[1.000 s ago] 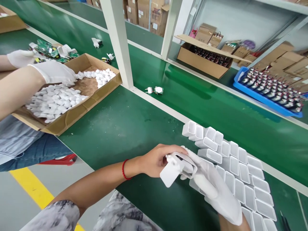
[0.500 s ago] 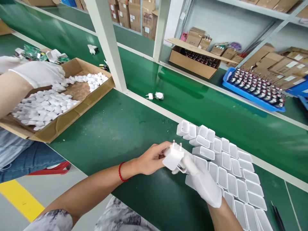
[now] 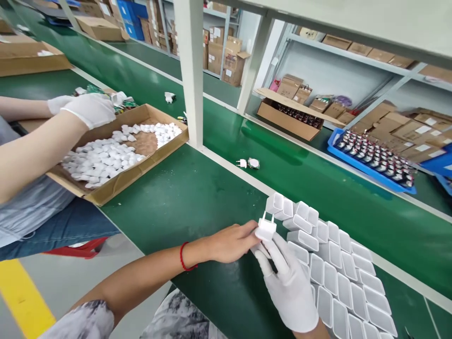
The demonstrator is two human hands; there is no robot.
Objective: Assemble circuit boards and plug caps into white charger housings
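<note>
My bare left hand (image 3: 229,242), a red cord at its wrist, pinches a white charger plug (image 3: 266,229) with two prongs pointing up. My white-gloved right hand (image 3: 287,285) is under and beside the plug, its fingers spread and touching it. Both hands hover at the near left edge of a block of several empty white charger shells (image 3: 339,273) lying in rows on the green belt (image 3: 190,193).
A co-worker's gloved hands (image 3: 88,108) reach over a cardboard tray (image 3: 116,181) of small white parts at left. A white post (image 3: 192,70) stands on the belt's rail. A loose plug and circuit piece (image 3: 248,163) lie beyond it. A blue tray (image 3: 374,155) and cardboard boxes sit behind.
The plug has been turned prongs-up and moved toward the shells. My right hand has loosened from a grip to spread fingers. The view has shifted, showing more of the far shelves.
</note>
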